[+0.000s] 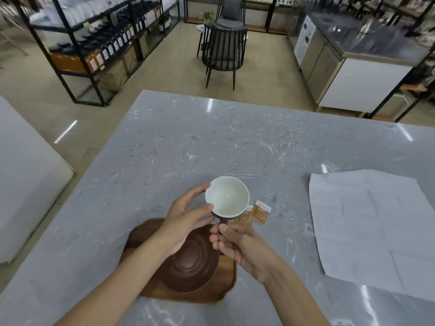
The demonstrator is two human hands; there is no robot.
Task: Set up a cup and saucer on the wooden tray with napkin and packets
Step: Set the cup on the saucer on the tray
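Note:
A cup [227,197], white inside and dark brown outside, is held in the air above the table. My left hand [186,217] curls round its left rim and side. My right hand [231,241] pinches the cup's dark handle from below. Under both hands a dark brown saucer [193,264] sits on the wooden tray [226,285]. Two orange packets [259,211] lie on the table just right of the cup, the left one partly hidden behind it. A large white napkin [374,229] lies flat to the right.
The grey marble table [211,142] stretches far ahead and to both sides. Beyond its far edge are dark chairs [223,50], shelving with bottles [98,43] at left and a steel counter [353,55] at right.

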